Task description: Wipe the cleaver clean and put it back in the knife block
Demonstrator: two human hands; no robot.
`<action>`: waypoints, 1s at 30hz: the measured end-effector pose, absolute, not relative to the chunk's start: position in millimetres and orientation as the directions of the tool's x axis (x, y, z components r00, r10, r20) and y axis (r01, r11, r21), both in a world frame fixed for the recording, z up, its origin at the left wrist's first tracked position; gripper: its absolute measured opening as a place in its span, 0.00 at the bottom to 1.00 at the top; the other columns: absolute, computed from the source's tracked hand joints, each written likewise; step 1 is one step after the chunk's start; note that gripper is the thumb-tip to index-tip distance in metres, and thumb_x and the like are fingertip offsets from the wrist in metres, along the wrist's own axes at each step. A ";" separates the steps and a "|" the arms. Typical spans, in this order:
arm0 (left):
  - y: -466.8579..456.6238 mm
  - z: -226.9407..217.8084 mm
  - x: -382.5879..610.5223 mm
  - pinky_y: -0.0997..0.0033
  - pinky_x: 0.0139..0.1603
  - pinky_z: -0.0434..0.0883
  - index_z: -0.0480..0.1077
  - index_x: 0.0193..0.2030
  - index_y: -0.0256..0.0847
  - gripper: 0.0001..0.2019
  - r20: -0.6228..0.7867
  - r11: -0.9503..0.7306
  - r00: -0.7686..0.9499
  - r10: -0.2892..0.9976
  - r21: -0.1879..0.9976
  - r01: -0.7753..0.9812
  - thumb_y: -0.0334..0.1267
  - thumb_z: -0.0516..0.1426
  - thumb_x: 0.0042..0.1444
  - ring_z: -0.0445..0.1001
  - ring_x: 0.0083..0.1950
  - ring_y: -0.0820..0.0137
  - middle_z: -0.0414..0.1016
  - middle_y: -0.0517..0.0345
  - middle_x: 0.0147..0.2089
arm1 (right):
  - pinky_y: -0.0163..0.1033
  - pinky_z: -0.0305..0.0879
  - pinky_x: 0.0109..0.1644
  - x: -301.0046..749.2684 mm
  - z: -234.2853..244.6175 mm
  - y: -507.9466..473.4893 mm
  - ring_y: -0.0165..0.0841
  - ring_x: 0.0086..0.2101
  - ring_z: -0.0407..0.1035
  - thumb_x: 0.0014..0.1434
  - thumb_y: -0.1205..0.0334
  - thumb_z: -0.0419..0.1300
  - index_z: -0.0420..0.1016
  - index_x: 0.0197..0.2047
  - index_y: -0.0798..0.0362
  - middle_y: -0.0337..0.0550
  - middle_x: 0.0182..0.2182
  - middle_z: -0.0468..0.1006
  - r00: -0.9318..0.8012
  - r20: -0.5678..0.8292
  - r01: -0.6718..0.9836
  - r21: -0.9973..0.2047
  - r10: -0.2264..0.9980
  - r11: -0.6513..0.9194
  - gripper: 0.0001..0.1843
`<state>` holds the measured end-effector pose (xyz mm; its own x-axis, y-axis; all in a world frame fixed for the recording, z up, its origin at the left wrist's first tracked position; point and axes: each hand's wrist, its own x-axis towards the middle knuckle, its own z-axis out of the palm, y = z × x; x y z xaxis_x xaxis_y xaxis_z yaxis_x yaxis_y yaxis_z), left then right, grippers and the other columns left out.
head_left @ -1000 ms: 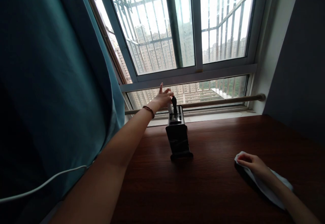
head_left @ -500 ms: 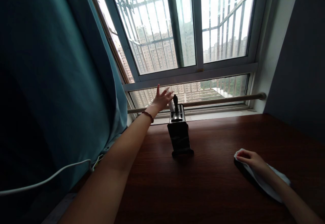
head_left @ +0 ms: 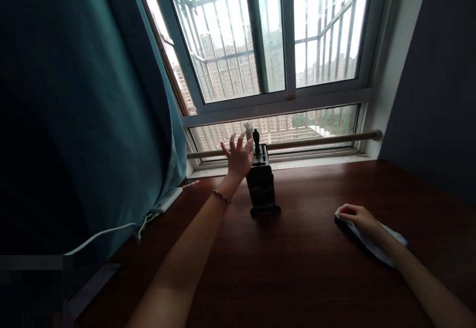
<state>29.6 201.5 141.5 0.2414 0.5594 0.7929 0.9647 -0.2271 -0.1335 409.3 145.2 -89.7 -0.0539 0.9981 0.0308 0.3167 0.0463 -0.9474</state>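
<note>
A dark knife block (head_left: 262, 185) stands upright on the brown wooden table (head_left: 297, 268), near the window. A black handle (head_left: 256, 141) and a pale handle (head_left: 248, 130) stick out of its top. My left hand (head_left: 238, 157) hovers just left of the block's top with its fingers spread and nothing in them. A bead bracelet (head_left: 222, 196) circles that wrist. At the right, my right hand (head_left: 359, 217) rests palm down on a white cloth (head_left: 375, 246) lying on the table, fingers curled over the cloth's edge.
A teal curtain (head_left: 92, 119) hangs along the left. A white cable (head_left: 100, 233) runs to a power strip (head_left: 167, 200) at the curtain's foot. Behind the table are a barred window (head_left: 275, 45), a wooden rail (head_left: 320, 142) along the sill, and a dark wall (head_left: 439, 95) at right.
My left hand has let go of the handles on the block, opened its fingers and drawn back a little toward me. The right hand stays on the cloth.
</note>
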 end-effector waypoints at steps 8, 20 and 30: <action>110.0 0.8 45.1 0.45 0.65 0.38 0.49 0.63 0.38 0.26 0.736 -0.571 0.477 0.480 -0.151 0.807 0.41 0.48 0.59 0.46 0.67 0.58 0.56 0.45 0.63 | 0.38 0.63 0.34 399.9 -75.9 132.5 0.35 0.30 0.68 0.39 0.47 0.65 0.75 0.30 0.55 0.45 0.28 0.76 0.022 0.057 0.303 -0.952 0.998 0.048 0.21; 62.0 -48.0 38.1 0.47 0.66 0.43 0.52 0.62 0.39 0.25 0.616 -0.733 0.569 0.545 0.021 0.680 0.43 0.48 0.59 0.47 0.67 0.60 0.56 0.45 0.63 | 0.37 0.68 0.33 331.2 -27.7 92.6 0.32 0.29 0.68 0.47 0.53 0.61 0.70 0.37 0.48 0.42 0.31 0.74 0.083 0.090 -0.338 -0.934 0.992 0.113 0.14; 62.0 -53.4 42.3 0.49 0.66 0.43 0.60 0.57 0.38 0.22 0.536 -0.795 0.668 0.516 0.010 0.606 0.46 0.49 0.59 0.50 0.65 0.59 0.60 0.45 0.61 | 0.34 0.64 0.22 318.7 -66.2 104.4 0.28 0.22 0.65 0.49 0.49 0.60 0.65 0.30 0.51 0.41 0.24 0.71 0.087 -0.212 -0.396 -0.904 0.973 -0.162 0.14</action>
<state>42.3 62.0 -53.4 0.6685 0.5160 0.5356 0.6059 -0.7955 0.0102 318.7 104.4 -66.2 0.0866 0.9734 -0.2122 -0.3961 -0.1618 -0.9038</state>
